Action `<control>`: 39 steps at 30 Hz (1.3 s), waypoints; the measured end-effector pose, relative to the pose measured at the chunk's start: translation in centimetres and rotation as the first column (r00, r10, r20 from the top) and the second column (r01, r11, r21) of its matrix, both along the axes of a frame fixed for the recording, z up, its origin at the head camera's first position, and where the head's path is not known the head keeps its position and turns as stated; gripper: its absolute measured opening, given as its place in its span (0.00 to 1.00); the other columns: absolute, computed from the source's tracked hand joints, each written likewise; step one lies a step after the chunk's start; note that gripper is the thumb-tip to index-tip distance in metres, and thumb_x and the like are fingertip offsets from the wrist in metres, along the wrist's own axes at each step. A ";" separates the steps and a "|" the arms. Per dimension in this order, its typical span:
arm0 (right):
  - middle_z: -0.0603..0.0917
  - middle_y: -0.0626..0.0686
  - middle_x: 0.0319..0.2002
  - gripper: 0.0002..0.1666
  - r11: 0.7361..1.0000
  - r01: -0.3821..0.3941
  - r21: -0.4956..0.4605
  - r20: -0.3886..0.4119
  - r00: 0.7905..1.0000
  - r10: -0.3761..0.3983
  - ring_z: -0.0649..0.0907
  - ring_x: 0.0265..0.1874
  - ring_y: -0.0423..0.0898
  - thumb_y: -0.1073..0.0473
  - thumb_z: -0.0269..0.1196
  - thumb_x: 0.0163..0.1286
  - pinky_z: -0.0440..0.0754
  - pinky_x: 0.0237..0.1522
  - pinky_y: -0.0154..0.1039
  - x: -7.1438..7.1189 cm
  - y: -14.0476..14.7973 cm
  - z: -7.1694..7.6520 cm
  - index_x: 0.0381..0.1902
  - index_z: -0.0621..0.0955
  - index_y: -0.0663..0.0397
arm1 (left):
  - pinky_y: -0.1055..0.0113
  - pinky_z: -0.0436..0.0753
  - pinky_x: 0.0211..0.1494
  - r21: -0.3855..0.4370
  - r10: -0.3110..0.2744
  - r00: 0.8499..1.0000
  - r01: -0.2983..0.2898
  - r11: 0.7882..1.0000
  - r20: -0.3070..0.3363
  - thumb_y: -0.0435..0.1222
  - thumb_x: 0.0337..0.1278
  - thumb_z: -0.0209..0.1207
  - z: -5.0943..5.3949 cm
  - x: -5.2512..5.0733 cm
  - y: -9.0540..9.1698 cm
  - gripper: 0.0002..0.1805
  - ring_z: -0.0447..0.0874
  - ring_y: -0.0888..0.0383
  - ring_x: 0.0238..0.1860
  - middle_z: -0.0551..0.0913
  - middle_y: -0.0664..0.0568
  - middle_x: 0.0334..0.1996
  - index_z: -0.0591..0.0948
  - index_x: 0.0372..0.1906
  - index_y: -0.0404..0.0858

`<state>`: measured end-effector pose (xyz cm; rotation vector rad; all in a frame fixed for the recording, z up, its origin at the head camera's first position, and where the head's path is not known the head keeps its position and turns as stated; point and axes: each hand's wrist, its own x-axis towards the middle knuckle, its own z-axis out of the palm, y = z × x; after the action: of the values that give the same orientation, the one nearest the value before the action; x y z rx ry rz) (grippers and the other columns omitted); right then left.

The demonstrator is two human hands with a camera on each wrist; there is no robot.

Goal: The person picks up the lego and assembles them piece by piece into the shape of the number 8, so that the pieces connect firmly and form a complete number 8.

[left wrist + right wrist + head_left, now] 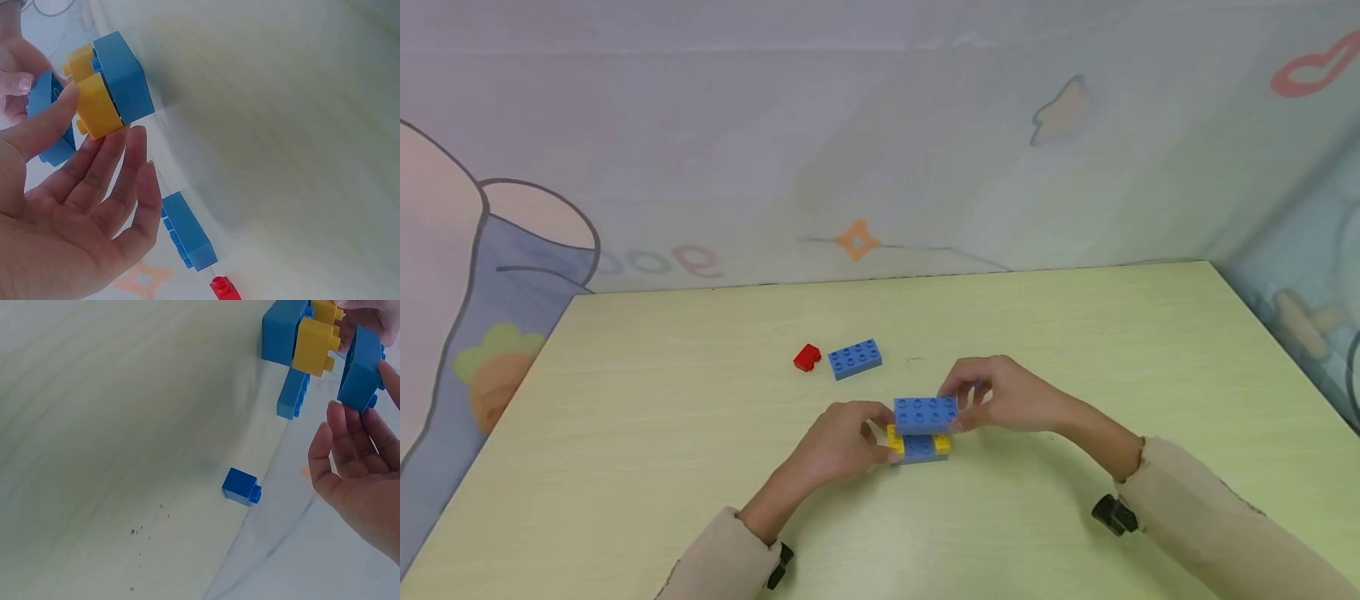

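A blue eight-stud brick (917, 415) is held by my right hand (1018, 396), which pinches it at its right end. Beneath it on the table stands a lower blue brick (128, 81) with a yellow brick (99, 107) on one end and a second yellow brick (325, 311) on the other. A gap shows in the right wrist view between the held brick and the yellow studs. My left hand (842, 446) pinches the left yellow brick between thumb and fingers, steadying nothing else visible. The held brick's underside is partly hidden.
Behind the stack, another blue eight-stud brick (855, 360) lies beside a small red brick (807, 357) on the pale table (662, 400). A small blue brick (239, 485) sits beyond my right hand. A printed cloth (910, 150) hangs along the table's back edge.
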<state>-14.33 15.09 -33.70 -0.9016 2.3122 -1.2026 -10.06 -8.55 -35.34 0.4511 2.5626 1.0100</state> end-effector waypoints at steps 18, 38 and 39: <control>0.78 0.45 0.36 0.13 0.999 -0.033 0.023 -0.027 0.999 0.033 0.76 0.34 0.43 0.63 0.67 0.54 0.77 0.40 0.41 0.7 -0.4 -0.9 0.39 0.81 0.55 | 0.68 0.74 0.32 -0.021 -0.014 1.000 0.014 1.000 -0.010 0.33 0.46 0.67 0.2 0.0 0.3 0.19 0.76 0.57 0.32 0.81 0.50 0.37 0.79 0.46 0.33; 0.77 0.44 0.35 0.14 0.997 -0.052 0.056 -0.048 0.997 0.054 0.76 0.34 0.43 0.65 0.67 0.53 0.77 0.40 0.40 1.0 -0.5 -0.5 0.40 0.81 0.56 | 0.62 0.77 0.42 -0.030 -0.031 0.999 0.030 0.999 -0.037 0.32 0.47 0.66 0.7 0.5 0.5 0.19 0.78 0.52 0.40 0.81 0.49 0.40 0.78 0.47 0.33; 0.77 0.44 0.34 0.14 0.997 -0.053 0.060 -0.051 0.997 0.056 0.76 0.34 0.43 0.65 0.68 0.53 0.77 0.40 0.40 1.0 -0.5 -0.5 0.40 0.81 0.56 | 0.61 0.77 0.42 -0.034 -0.028 0.999 0.027 0.999 -0.033 0.33 0.47 0.66 0.8 0.5 0.6 0.20 0.78 0.52 0.41 0.81 0.49 0.40 0.78 0.48 0.33</control>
<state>-13.38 14.60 -34.17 -0.9799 2.3352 -1.0953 -9.57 -7.99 -34.50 0.4966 2.5915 0.9561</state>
